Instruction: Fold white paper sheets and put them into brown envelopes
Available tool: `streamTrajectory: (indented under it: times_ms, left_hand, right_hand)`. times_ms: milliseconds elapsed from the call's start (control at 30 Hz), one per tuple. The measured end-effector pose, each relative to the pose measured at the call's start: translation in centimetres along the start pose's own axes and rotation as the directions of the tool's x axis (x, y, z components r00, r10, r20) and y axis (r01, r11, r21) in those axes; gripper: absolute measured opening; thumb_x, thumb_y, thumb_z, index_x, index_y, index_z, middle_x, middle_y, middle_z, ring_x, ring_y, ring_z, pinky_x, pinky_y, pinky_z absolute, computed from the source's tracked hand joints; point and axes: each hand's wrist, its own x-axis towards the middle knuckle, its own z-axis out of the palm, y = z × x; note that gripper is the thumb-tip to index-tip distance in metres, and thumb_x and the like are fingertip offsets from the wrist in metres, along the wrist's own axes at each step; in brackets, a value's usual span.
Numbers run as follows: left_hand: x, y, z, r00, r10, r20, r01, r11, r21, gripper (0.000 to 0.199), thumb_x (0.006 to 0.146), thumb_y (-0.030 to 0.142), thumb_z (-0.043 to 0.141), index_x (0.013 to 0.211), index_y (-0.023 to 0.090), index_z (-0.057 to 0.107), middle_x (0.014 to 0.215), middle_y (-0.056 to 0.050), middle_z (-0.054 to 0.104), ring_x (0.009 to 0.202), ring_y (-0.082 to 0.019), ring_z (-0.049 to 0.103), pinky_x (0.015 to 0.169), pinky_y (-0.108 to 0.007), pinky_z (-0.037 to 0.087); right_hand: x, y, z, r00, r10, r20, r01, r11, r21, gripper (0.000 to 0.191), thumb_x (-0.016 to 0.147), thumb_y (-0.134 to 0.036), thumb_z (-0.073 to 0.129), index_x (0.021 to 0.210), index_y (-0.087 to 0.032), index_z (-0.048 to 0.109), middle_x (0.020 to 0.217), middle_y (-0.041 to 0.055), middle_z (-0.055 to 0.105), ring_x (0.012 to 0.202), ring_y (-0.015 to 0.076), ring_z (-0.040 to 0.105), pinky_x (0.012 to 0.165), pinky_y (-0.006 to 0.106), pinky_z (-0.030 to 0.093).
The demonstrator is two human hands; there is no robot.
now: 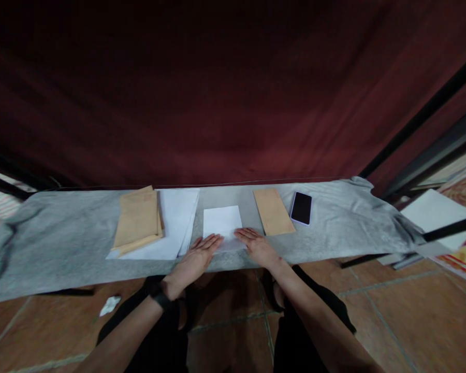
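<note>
A folded sheet of white paper (222, 219) lies on the grey cloth in front of me. My left hand (202, 254) rests flat on its lower left edge, fingers stretched out. On the lower right edge lies my right hand (258, 246), its fingers also extended and flat. Left of the paper is a stack of larger white sheets (178, 217), with several brown envelopes (137, 217) on top of them. To the right, a single brown envelope (274, 211) lies flat, apart from my right hand.
A phone (301, 208) with a dark screen lies beyond the single envelope. Grey cloth (341, 223) covers the narrow table. A dark red curtain (225, 103) hangs behind it. White boards (437, 215) stand at the far right, and a crumpled tissue (110, 305) is on the tiled floor.
</note>
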Motion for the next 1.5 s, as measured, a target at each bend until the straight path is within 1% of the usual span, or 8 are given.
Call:
streamTrajectory:
  times_ms: [300, 567, 767, 933, 1067, 1200, 1400, 1500]
  left_hand:
    - [0.1, -1.3, 0.0, 0.997, 0.081, -0.002, -0.081, 0.996, -0.049, 0.062, 0.091, 0.003, 0.039, 0.148, 0.026, 0.046, 0.158, -0.003, 0.042, 0.147, -0.015, 0.037, 0.124, -0.041, 0.027]
    - [-0.5, -1.1, 0.8, 0.995, 0.089, -0.05, -0.089, 0.996, 0.0, 0.058, 0.094, 0.012, 0.044, 0.15, 0.025, 0.042, 0.161, -0.005, 0.037, 0.15, -0.016, 0.031, 0.127, -0.042, 0.015]
    - [0.5, -0.7, 1.3, 0.995, 0.084, -0.044, -0.086, 0.995, -0.057, 0.062, 0.091, 0.012, 0.049, 0.151, 0.025, 0.041, 0.163, -0.006, 0.032, 0.151, -0.017, 0.029, 0.126, -0.04, 0.019]
    - [0.5, -1.7, 1.1, 0.994, 0.099, -0.056, -0.107, 0.978, -0.179, 0.06, 0.089, 0.011, 0.053, 0.146, 0.028, 0.049, 0.161, -0.004, 0.037, 0.148, -0.018, 0.034, 0.125, -0.041, 0.026]
    - [0.5, -2.9, 0.3, 0.995, 0.04, -0.087, -0.068, 0.933, -0.354, 0.042, 0.09, 0.012, 0.05, 0.126, 0.024, 0.068, 0.142, -0.004, 0.061, 0.136, -0.018, 0.053, 0.115, -0.036, 0.042]
    - [0.4, -3.1, -0.5, 0.987, -0.114, -0.116, 0.043, 0.869, -0.492, 0.03, 0.097, 0.031, 0.049, 0.108, 0.022, 0.076, 0.12, -0.006, 0.074, 0.111, -0.022, 0.069, 0.099, -0.034, 0.053]
    - [0.6, -2.2, -0.9, 0.968, -0.242, -0.072, 0.141, 0.754, -0.641, 0.039, 0.095, 0.049, 0.051, 0.093, 0.019, 0.075, 0.083, -0.003, 0.076, 0.073, -0.019, 0.068, 0.067, -0.026, 0.052]
    - [0.7, -2.3, -1.1, 0.961, -0.273, -0.044, 0.161, 0.684, -0.712, 0.04, 0.09, 0.052, 0.056, 0.091, 0.016, 0.074, 0.08, -0.002, 0.074, 0.07, -0.017, 0.065, 0.064, -0.025, 0.051]
  right_hand:
    - [-1.0, 0.0, -0.6, 0.999, -0.006, 0.045, 0.006, 1.0, -0.003, 0.057, 0.089, -0.004, 0.052, 0.142, -0.024, 0.056, 0.154, 0.0063, 0.048, 0.141, 0.0168, 0.046, 0.122, 0.041, 0.034]
    - [-0.3, 0.9, -2.1, 0.995, 0.094, -0.033, -0.082, 0.962, 0.262, 0.043, 0.101, -0.019, 0.042, 0.14, -0.026, 0.057, 0.14, 0.0035, 0.062, 0.136, 0.0173, 0.052, 0.119, 0.044, 0.039]
    - [2.1, -1.0, 0.6, 0.997, 0.064, 0.03, -0.065, 0.998, 0.019, 0.052, 0.107, -0.04, 0.034, 0.155, -0.019, 0.036, 0.162, 0.008, 0.034, 0.151, 0.0175, 0.029, 0.125, 0.045, 0.025]
    - [2.3, -1.0, 2.4, 0.986, 0.167, -0.027, -0.168, 0.982, -0.09, 0.055, 0.106, -0.037, 0.036, 0.157, -0.017, 0.032, 0.163, 0.0105, 0.031, 0.152, 0.0216, 0.025, 0.125, 0.048, 0.024]
    - [2.0, 0.9, 1.6, 0.974, 0.213, -0.08, -0.212, 0.977, 0.017, 0.05, 0.102, -0.023, 0.04, 0.153, -0.019, 0.041, 0.16, 0.0094, 0.039, 0.149, 0.0217, 0.033, 0.124, 0.05, 0.028]
    - [0.9, 1.9, 0.2, 0.984, 0.177, -0.021, -0.167, 0.959, 0.23, 0.056, 0.09, -0.004, 0.041, 0.141, -0.022, 0.057, 0.152, 0.0063, 0.051, 0.144, 0.0178, 0.042, 0.122, 0.045, 0.034]
    - [0.0, 1.0, -1.6, 0.994, 0.098, 0.042, -0.107, 0.908, 0.406, 0.035, 0.098, -0.021, 0.05, 0.128, -0.027, 0.068, 0.138, 0.0051, 0.064, 0.134, 0.0215, 0.054, 0.114, 0.046, 0.044]
    - [0.3, 0.7, -1.7, 0.994, 0.113, 0.01, -0.106, 0.896, 0.432, 0.03, 0.1, -0.027, 0.05, 0.12, -0.026, 0.073, 0.128, 0.0052, 0.071, 0.124, 0.0209, 0.063, 0.109, 0.042, 0.049]
